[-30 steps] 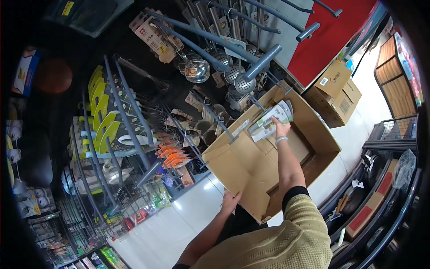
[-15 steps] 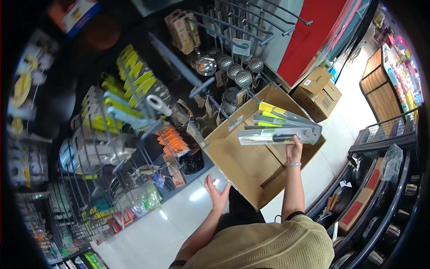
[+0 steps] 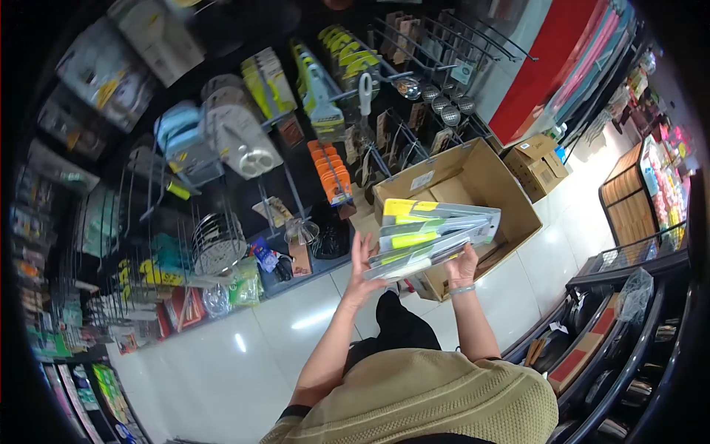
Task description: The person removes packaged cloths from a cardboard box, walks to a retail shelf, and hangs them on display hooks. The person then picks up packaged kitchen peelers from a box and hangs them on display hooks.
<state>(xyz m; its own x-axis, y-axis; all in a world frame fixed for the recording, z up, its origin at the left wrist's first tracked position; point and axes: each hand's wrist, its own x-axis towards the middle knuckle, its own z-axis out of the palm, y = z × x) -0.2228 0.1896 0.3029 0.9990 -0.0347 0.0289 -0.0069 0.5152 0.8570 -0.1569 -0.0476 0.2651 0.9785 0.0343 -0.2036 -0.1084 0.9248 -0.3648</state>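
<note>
Several flat packages with yellow, green and clear parts (image 3: 436,228) lie fanned in a stack in front of me. My right hand (image 3: 462,268), with a band at the wrist, grips their right end. At their left end is my left hand (image 3: 361,270), its fingers spread and touching or very near the lower package. An open cardboard box (image 3: 510,200) stands behind and to the right of the packages, which hide part of its inside.
Racks on the left hold orange packs (image 3: 330,174), a white-handled tool (image 3: 365,92) and ladles (image 3: 450,115). A smaller carton (image 3: 536,166) stands beyond the box. Curved dark shelves with pans and a long carton (image 3: 584,348) are at the lower right.
My right hand has lifted the packages out of the box and brought them left and toward me. My left hand has left the box edge and come up to them. The view has shifted left.
</note>
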